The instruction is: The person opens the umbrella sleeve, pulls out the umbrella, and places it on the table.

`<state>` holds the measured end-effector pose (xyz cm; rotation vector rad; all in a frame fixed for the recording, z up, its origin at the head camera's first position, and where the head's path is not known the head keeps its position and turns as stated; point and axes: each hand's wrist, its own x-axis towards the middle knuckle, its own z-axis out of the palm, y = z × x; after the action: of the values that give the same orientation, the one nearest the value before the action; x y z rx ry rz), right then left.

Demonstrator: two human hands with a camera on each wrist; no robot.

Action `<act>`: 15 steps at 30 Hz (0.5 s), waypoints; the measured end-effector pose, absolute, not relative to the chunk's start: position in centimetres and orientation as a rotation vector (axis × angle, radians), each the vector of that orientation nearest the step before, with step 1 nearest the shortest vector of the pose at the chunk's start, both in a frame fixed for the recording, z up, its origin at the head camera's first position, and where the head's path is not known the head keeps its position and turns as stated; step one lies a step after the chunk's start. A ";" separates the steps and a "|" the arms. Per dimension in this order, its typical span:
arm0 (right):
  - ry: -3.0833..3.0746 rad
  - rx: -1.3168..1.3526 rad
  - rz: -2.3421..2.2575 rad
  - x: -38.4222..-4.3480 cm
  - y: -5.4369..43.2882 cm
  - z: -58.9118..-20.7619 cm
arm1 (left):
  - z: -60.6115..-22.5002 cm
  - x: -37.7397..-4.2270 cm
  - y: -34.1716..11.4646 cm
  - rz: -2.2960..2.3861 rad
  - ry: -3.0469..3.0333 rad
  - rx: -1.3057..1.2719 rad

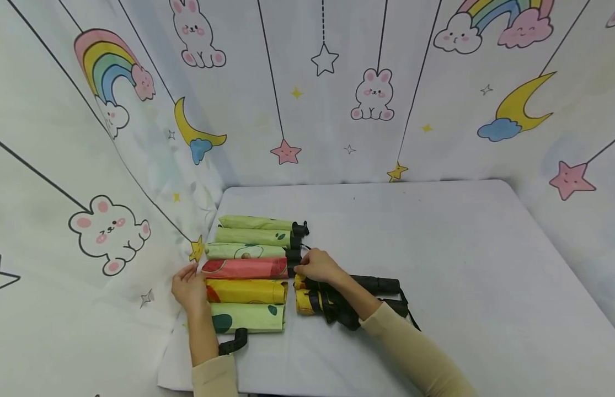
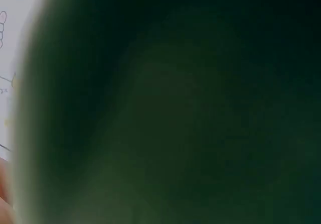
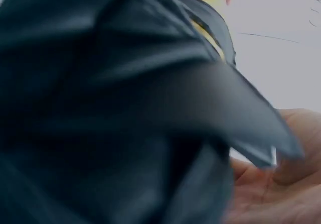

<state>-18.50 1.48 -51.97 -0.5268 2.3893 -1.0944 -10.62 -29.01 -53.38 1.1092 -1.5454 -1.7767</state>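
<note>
Several folded umbrellas lie side by side at the left of the table in the head view. Among them is a red one with a watermelon print (image 1: pixel 245 268), with a black handle at its right end. My right hand (image 1: pixel 321 267) pinches that handle. My left hand (image 1: pixel 189 288) is by the red umbrella's left end, with its fingertips near the tip. Below the red one lie a yellow umbrella (image 1: pixel 252 291) and a light green umbrella (image 1: pixel 250 318). Under my right forearm are black-and-yellow umbrellas (image 1: pixel 379 284). Dark green blur fills the left wrist view; black fabric (image 3: pixel 125 93) covers most of the right.
Above the red umbrella lie an avocado-print umbrella (image 1: pixel 242 251) and two more green umbrellas, one of them a plain pale green umbrella (image 1: pixel 257 223). A black curved handle (image 1: pixel 234 342) sits beside my left forearm. The white table (image 1: pixel 451 248) meets a patterned cloth backdrop (image 1: pixel 332 127).
</note>
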 end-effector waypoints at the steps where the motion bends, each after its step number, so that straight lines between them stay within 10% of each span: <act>1: 2.392 -0.521 -1.090 -18.5 1.3 -52.1 | -53.4 -10.6 -29.1 -1.770 -1.550 1.123; 15: 2.604 -0.409 -1.044 -18.1 0.8 -53.1 | -54.0 -10.5 -29.5 -1.747 -1.584 1.142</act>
<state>-18.08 0.82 -53.10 -0.4095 2.6038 -1.0440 -10.52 -29.49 -54.01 1.1423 -1.5840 -1.7470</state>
